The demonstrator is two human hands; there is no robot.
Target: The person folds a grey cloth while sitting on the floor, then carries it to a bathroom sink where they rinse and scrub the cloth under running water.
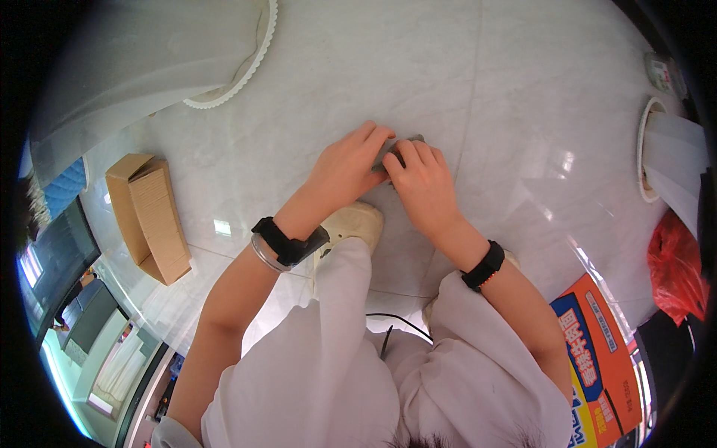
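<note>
Both hands meet low over the pale tiled floor point(325, 73), around a small dark grey item point(415, 138). Fingers hide most of that item, and its kind cannot be made out. My left hand point(354, 158) holds its left side, the thumb below and the fingers curled above. On its right side, the bent fingers of my right hand point(421, 182) grip it from above. Just under my left hand is the toe of a cream clog point(355, 221). Black straps circle both wrists.
An open cardboard box point(162, 218) lies at left. A bin with a scalloped white rim point(268, 45) and translucent liner stands upper left; another lined bin point(647, 185) is at right. Near it are a red plastic bag point(678, 269) and an orange printed carton point(610, 358).
</note>
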